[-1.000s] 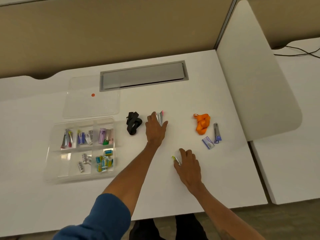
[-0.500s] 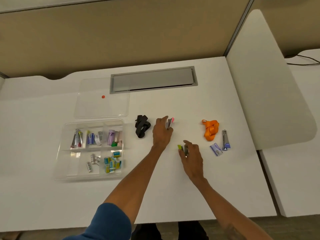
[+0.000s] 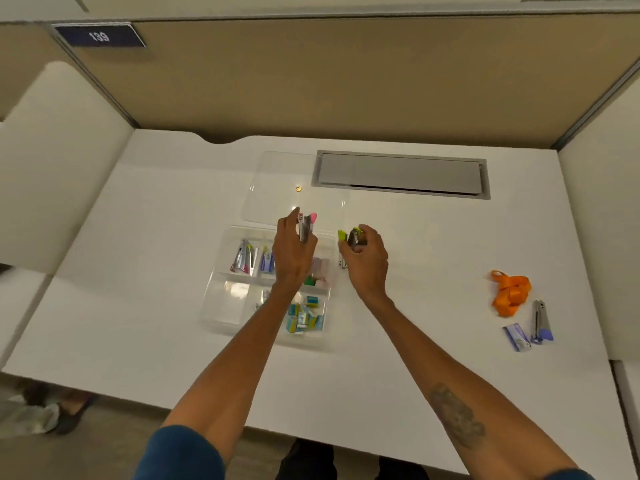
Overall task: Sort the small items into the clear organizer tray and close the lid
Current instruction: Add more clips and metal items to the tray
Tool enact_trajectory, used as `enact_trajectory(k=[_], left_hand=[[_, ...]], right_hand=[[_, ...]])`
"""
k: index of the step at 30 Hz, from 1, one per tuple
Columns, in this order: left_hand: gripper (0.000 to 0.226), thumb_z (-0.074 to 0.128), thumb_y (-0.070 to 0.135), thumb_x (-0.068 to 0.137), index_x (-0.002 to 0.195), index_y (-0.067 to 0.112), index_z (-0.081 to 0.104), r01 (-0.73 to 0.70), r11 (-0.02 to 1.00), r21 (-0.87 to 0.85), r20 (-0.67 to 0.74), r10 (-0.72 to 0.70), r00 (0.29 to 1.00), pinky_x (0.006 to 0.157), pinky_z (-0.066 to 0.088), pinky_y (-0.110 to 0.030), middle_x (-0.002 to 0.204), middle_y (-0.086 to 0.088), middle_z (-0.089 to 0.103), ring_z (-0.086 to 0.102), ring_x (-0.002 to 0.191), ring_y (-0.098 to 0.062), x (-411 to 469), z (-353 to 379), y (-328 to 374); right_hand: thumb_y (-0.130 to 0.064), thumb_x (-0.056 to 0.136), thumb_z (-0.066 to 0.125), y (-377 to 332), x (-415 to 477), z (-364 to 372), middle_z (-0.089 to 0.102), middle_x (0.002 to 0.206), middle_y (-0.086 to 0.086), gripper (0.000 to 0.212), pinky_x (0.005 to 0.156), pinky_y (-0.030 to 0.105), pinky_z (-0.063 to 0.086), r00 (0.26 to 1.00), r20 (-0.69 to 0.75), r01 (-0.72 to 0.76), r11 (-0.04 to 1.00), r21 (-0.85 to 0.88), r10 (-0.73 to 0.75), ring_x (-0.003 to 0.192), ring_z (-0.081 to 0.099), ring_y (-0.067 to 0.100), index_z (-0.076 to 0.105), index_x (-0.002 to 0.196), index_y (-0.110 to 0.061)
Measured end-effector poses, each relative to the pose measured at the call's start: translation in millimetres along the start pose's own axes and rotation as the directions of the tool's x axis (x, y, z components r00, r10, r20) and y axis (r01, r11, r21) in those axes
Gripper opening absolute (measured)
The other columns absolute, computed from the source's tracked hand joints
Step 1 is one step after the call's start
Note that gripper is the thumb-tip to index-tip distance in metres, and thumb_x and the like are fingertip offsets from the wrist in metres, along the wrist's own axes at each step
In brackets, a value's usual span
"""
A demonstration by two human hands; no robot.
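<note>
The smooth matt white desk top (image 3: pixel 173 237) gave back almost no shine. On it sat the clear glossy plastic organizer tray (image 3: pixel 221 306), its walls catching pale glints. Just behind the tray lay the flat clear plastic lid (image 3: pixel 277 181), equally glossy. Right of the lid, a brushed grey metal hatch (image 3: pixel 401 174) looked dull and satiny. Well to the right of the tray, the crumpled orange cloth strap (image 3: pixel 510 292) looked soft and woven; the silvery metal clipper with a purple plastic end (image 3: pixel 540 320) beside it had a faint sheen. The tan partition (image 3: pixel 346 81) behind the desk looked like matt fabric.
</note>
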State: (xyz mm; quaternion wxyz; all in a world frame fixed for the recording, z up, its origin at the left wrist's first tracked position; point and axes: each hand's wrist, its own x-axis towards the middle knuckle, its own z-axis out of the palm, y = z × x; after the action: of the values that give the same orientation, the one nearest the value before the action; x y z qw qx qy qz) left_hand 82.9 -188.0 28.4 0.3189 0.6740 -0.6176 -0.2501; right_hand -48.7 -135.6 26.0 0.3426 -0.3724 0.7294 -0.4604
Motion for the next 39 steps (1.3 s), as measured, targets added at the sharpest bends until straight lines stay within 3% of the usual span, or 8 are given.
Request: enact_trajectory(k=[6,12,16,20,23,30,34,39], left_hand=[[0.05,0.065,0.023,0.09,0.137,0.015,0.047,0.126,0.983,0.132,-0.009,-0.126,0.992,0.102,0.046,-0.039,0.133,-0.009,0.055,0.059,0.118,-0.027,23,-69,-69],[0.047,0.067,0.02,0.088,0.132,0.012,0.049,0.146,0.937,0.318,0.108,-0.189,0.976,0.091,0.048,-0.042,0.125,-0.012,0.057,0.061,0.11,-0.034,36,-101,-115],[0.048,0.068,0.019,0.089,0.131,0.009,0.049,0.069,0.917,0.392,0.185,-0.152,0.971,0.087,0.05,-0.04,0.124,-0.014,0.057,0.063,0.105,-0.034,41,-103,-130],[0.042,0.068,0.016,0.088,0.125,0.006,0.049,0.027,0.887,0.461,0.238,-0.152,0.959,0.078,0.051,-0.04,0.118,-0.015,0.057,0.064,0.096,-0.037,49,-102,-137],[0.04,0.067,0.014,0.089,0.123,0.005,0.048,0.012,0.857,0.515,0.275,-0.179,0.945,0.077,0.051,-0.042,0.118,-0.016,0.055,0.063,0.093,-0.039,51,-102,-144],[0.036,0.062,0.016,0.092,0.123,0.005,0.048,-0.033,0.853,0.52,0.305,-0.15,0.941,0.076,0.051,-0.04,0.119,-0.014,0.055,0.064,0.089,-0.036,54,-102,-158],[0.031,0.059,0.012,0.093,0.121,0.003,0.049,-0.047,0.853,0.52,0.31,-0.137,0.941,0.074,0.05,-0.04,0.119,-0.015,0.055,0.063,0.086,-0.037,56,-102,-158],[0.026,0.057,0.008,0.094,0.119,0.002,0.05,-0.045,0.853,0.52,0.313,-0.142,0.939,0.071,0.053,-0.041,0.12,-0.016,0.051,0.064,0.081,-0.038,54,-106,-158]], right_hand=[[-0.032,0.08,0.075,-42,-8,95,0.065,0.108,0.003,0.041,0.083,0.032,0.054,0.987,0.158,0.014,1.0,-0.008,-0.013,0.092,0.062,0.016,0.056,0.113,-0.015],[-0.027,0.085,0.07,-52,-20,156,0.05,0.12,0.002,0.041,0.076,0.025,0.048,0.958,0.279,0.104,0.986,-0.131,-0.064,0.086,0.054,0.01,0.053,0.121,-0.018],[-0.024,0.088,0.067,-48,-18,175,0.05,0.116,0.005,0.026,0.088,0.033,0.053,0.949,0.31,0.112,0.98,-0.166,-0.056,0.085,0.06,0.014,0.063,0.114,-0.022],[-0.025,0.09,0.064,-49,-13,192,0.052,0.111,0.007,0.027,0.086,0.029,0.047,0.938,0.338,0.154,0.964,-0.217,-0.074,0.086,0.058,0.015,0.065,0.116,-0.021],[-0.024,0.093,0.06,-50,-13,205,0.052,0.114,0.01,0.03,0.082,0.026,0.045,0.914,0.392,0.238,0.924,-0.299,-0.108,0.087,0.06,0.019,0.061,0.123,-0.019],[-0.02,0.096,0.053,-46,-17,227,0.051,0.118,0.018,0.031,0.082,0.044,0.056,0.853,0.507,0.406,0.765,-0.501,-0.121,0.096,0.062,0.035,0.055,0.127,-0.015],[-0.013,0.094,0.055,-48,-19,237,0.053,0.122,0.02,0.032,0.084,0.042,0.053,0.814,0.571,0.486,0.669,-0.562,-0.111,0.102,0.058,0.036,0.054,0.126,-0.011],[-0.011,0.092,0.059,-53,-18,239,0.06,0.116,0.018,0.031,0.086,0.039,0.05,0.798,0.598,0.488,0.667,-0.563,-0.079,0.104,0.06,0.034,0.055,0.122,-0.008]])
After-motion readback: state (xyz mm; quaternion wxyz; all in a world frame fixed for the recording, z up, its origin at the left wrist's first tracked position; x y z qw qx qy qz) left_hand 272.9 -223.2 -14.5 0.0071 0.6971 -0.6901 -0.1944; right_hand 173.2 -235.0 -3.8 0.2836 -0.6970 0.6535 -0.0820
